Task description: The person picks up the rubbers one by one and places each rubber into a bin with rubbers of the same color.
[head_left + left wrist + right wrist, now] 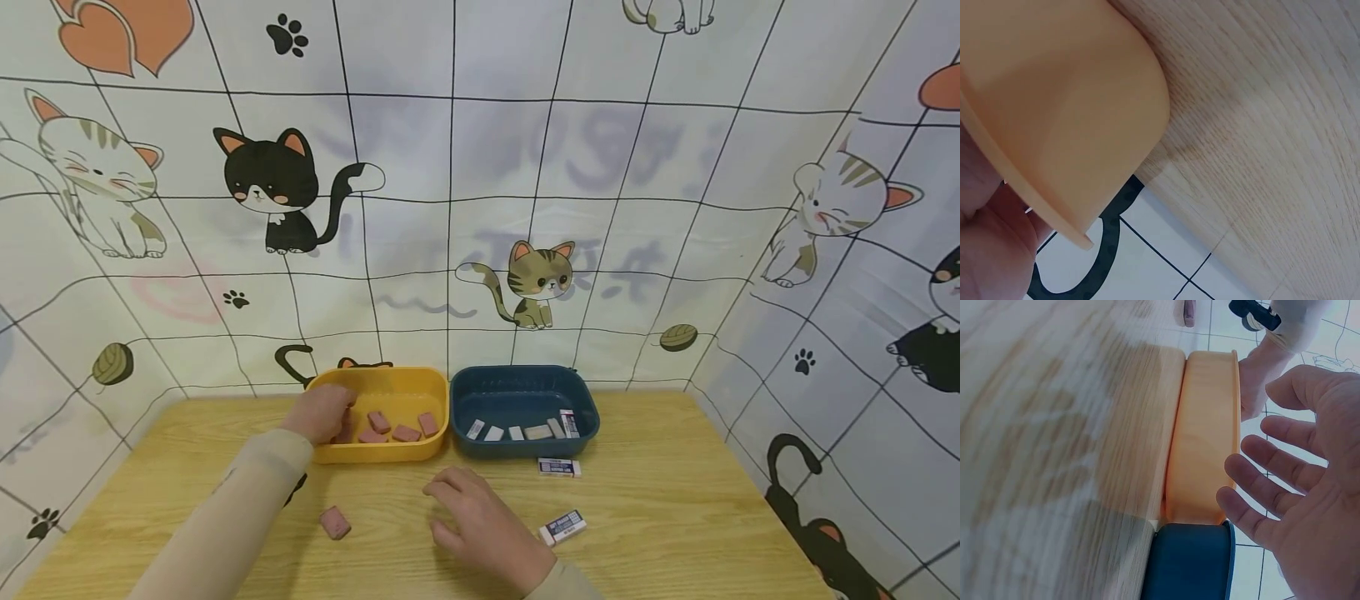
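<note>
My left hand (322, 413) reaches over the left end of the yellow bin (381, 452), its fingers inside and mostly hidden. Beneath it lies a pink eraser-like block (343, 432); I cannot tell whether the fingers hold one. The left wrist view shows the bin's outer wall (1085, 119) with part of the hand behind the rim. Several pink blocks lie in this bin, and another pink block (335, 523) sits on the table in front. My right hand (487, 525) hovers over the table with relaxed, spread fingers, holding nothing, left of a sleeved white eraser (562, 527).
A dark blue bin (525, 450) stands against the yellow one's right side, with several white erasers inside. Just in front of it lies another sleeved eraser (559, 467). A cat-print sheet (420, 233) hangs behind and beside the wooden table (675, 500).
</note>
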`<action>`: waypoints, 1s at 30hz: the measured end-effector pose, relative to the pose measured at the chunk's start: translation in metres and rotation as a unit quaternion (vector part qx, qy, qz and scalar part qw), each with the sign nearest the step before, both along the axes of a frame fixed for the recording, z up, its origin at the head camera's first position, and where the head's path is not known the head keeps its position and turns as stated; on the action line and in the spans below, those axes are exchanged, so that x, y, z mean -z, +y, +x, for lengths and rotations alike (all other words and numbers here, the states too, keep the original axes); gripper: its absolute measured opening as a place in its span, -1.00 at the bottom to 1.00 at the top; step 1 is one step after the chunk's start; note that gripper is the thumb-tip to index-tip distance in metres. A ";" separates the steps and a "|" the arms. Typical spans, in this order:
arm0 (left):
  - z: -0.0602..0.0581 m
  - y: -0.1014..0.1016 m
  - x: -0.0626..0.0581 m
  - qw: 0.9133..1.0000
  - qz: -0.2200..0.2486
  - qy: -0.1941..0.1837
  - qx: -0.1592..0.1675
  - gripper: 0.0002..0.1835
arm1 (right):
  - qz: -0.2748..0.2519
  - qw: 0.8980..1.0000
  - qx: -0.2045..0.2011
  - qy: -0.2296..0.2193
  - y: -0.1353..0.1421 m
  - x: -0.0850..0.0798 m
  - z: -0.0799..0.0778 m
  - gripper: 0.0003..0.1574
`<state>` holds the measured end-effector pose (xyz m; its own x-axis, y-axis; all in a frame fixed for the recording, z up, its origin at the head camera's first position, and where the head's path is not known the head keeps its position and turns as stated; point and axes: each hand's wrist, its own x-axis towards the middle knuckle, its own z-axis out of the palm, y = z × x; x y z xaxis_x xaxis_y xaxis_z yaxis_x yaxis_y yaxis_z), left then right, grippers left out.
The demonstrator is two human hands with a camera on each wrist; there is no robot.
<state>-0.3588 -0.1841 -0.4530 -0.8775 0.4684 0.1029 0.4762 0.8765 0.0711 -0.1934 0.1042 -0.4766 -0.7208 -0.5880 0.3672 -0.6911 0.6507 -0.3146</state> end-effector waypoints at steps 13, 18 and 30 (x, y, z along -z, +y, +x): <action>-0.003 -0.002 0.004 1.000 -0.001 -0.002 -0.008 -0.91 | -0.001 1.000 0.001 0.002 0.002 0.002 -0.001 -0.59; -0.003 -0.005 0.002 1.000 0.019 -0.013 -0.015 -0.93 | -0.003 1.000 0.008 -0.008 0.004 0.001 -0.001 -0.60; 0.012 -0.004 -0.014 0.998 0.058 -0.030 -0.011 -0.84 | -0.005 0.999 0.032 -0.024 0.014 -0.001 0.000 -0.60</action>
<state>-0.3470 -0.1880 -0.4393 -0.8934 0.4374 0.1025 0.4493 0.8708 0.1995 -0.1934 0.1183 -0.4755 -0.7742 -0.5362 0.3365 -0.6315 0.6901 -0.3534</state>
